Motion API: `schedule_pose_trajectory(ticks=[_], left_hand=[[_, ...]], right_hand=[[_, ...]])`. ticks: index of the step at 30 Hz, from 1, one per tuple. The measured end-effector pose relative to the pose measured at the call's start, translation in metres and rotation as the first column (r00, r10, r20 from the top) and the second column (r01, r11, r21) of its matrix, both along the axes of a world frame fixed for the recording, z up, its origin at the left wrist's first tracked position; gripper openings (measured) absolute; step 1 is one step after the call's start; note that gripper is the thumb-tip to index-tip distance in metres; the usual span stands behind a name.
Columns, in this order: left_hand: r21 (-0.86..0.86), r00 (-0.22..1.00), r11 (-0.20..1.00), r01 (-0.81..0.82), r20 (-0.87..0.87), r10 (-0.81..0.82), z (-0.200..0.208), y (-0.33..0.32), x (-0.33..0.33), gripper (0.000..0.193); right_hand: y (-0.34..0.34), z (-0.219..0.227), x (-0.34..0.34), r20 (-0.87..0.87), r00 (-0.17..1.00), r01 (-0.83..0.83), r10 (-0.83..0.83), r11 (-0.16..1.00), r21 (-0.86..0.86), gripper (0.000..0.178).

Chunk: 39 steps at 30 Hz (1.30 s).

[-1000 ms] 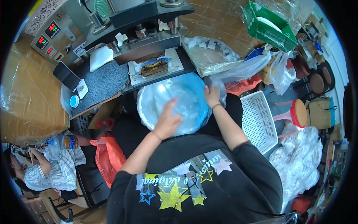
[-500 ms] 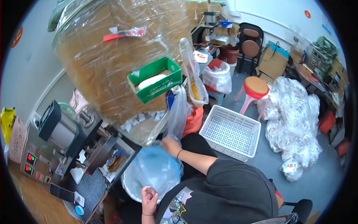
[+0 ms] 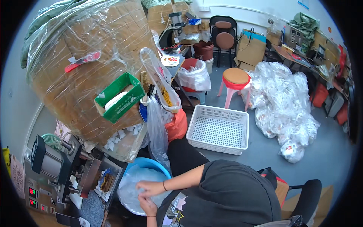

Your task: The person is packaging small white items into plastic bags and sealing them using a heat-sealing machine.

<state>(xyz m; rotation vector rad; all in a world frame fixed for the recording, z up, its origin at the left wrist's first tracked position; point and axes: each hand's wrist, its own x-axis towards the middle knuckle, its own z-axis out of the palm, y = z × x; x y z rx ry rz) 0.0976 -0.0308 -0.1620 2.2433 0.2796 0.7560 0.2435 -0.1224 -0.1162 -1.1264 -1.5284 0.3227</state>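
Note:
Both of my hands are together over a light-blue basin (image 3: 157, 165) lined with clear plastic bags (image 3: 130, 181). My right hand (image 3: 150, 188) comes in from the upper side, its fingers bent and pinched close. Just below it, my left hand (image 3: 148, 206) is curled closed, its fingertips meeting the right hand's. Anything thin between the fingers cannot be made out against the clear plastic. Beside the basin hangs a translucent plastic bag (image 3: 157, 132).
A press machine (image 3: 53, 166) stands left of the basin. Behind it is a plastic-wrapped carton (image 3: 87, 45) with a green box (image 3: 121, 100) on its side. A white crate (image 3: 217, 128), a round stool (image 3: 236, 77) and heaped clear bags (image 3: 283, 102) are to the right.
My right hand has come from the hanging bag at the basin's far rim down to my left hand. The view has shifted, so the surroundings sit further left.

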Motion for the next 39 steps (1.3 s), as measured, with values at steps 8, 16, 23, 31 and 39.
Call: schedule_pose_trajectory(ticks=[8, 16, 23, 31, 39], left_hand=[[-0.763, 0.938, 0.608, -0.221, -0.336, -0.081, 0.020, 0.002, 0.002, 0.028], [-0.987, 0.964, 0.162, 0.023, -0.022, -0.267, 0.075, -0.001, -0.003, 0.030], [-0.570, 0.911, 0.821, -0.033, -0.355, -0.209, 0.001, 0.024, -0.021, 0.037], [0.277, 0.964, 0.933, -0.229, -0.068, 0.257, 0.029, 0.004, -0.024, 0.029], [0.252, 0.925, 0.968, 0.013, -0.371, 0.084, 0.017, 0.021, -0.008, 0.020]], right_hand=[[0.008, -0.054, 0.012, 0.086, 0.965, 0.257, -0.247, 0.837, -0.483, 0.022], [-0.017, 0.013, -0.022, 0.516, 0.851, 0.053, -0.094, 0.994, 0.094, 0.011], [0.025, -0.060, 0.024, 0.502, 0.842, 0.077, 0.198, 0.876, -0.475, 0.023], [0.031, -0.070, 0.003, -0.926, 0.377, -0.843, 0.027, 0.423, -0.331, 0.031], [0.042, -0.096, 0.025, 0.046, 0.998, 0.059, -0.038, 0.733, -0.678, 0.049]])
